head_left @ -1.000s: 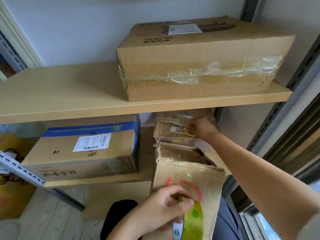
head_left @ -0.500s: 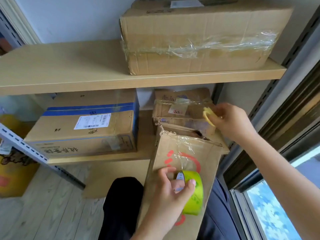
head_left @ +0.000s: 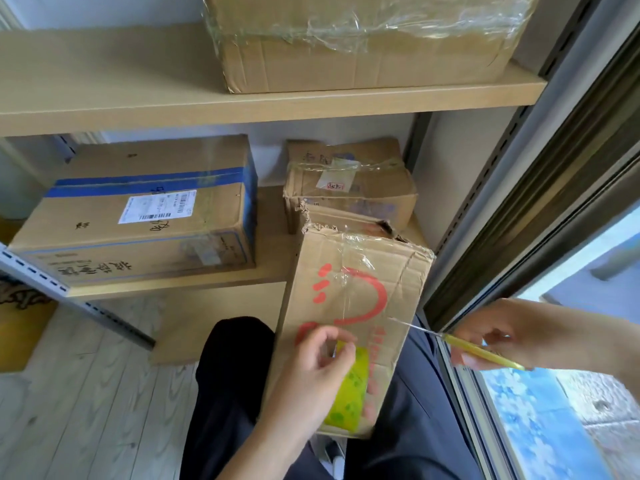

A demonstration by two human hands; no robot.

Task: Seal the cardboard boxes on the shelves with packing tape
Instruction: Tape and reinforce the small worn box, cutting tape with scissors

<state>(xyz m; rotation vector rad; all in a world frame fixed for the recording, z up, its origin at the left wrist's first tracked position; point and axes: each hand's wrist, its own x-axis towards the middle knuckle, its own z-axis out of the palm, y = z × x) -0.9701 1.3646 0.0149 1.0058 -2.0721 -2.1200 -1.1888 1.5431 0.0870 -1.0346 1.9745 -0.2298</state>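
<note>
A worn cardboard box [head_left: 349, 303] with red print leans from the lower shelf onto my lap, clear tape running down its face. My left hand [head_left: 311, 372] grips a yellow-green roll of packing tape [head_left: 348, 393] against the box's lower part. My right hand [head_left: 519, 341] holds yellow-handled scissors [head_left: 481, 351] to the right of the box, their blades pointing left at the box's right edge.
On the lower shelf [head_left: 166, 289] stand a blue-taped box [head_left: 145, 213] at left and a small taped box [head_left: 349, 181] behind. The upper shelf [head_left: 138, 102] carries a large taped box [head_left: 363, 39]. A metal upright [head_left: 69, 299] runs at left, a window frame [head_left: 519, 216] at right.
My right hand has come back from the small box on the shelf and down to the right with the scissors. The view has tilted down. My left hand stays on the tape roll.
</note>
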